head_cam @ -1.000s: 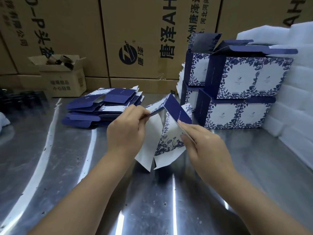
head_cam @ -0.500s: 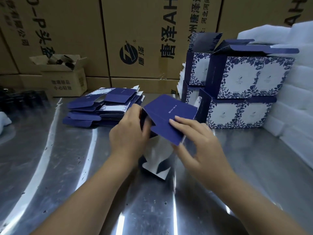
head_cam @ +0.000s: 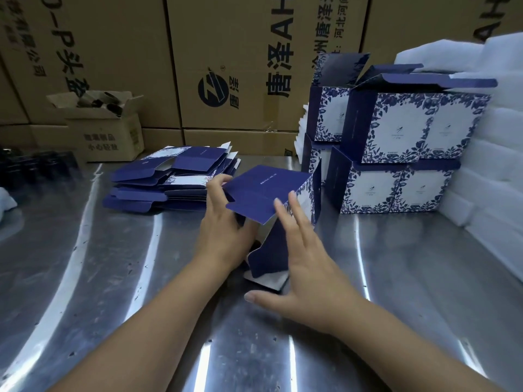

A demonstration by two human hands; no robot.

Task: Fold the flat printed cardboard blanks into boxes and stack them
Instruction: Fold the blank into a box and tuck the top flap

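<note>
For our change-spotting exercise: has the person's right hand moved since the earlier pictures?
Yes. The right hand has shifted slightly left, away from the stacked boxes, fingers straightened beside the half-folded blank.

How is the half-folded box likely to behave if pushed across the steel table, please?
Probably light: the left hand holds the half-folded box by one edge. Likely to flex, since its lower flap hangs open. It may slide on the glossy steel table.

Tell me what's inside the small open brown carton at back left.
Dark roll-shaped items show at the open top of the small carton, between its flaps. Anything deeper is hidden by its walls.
</note>
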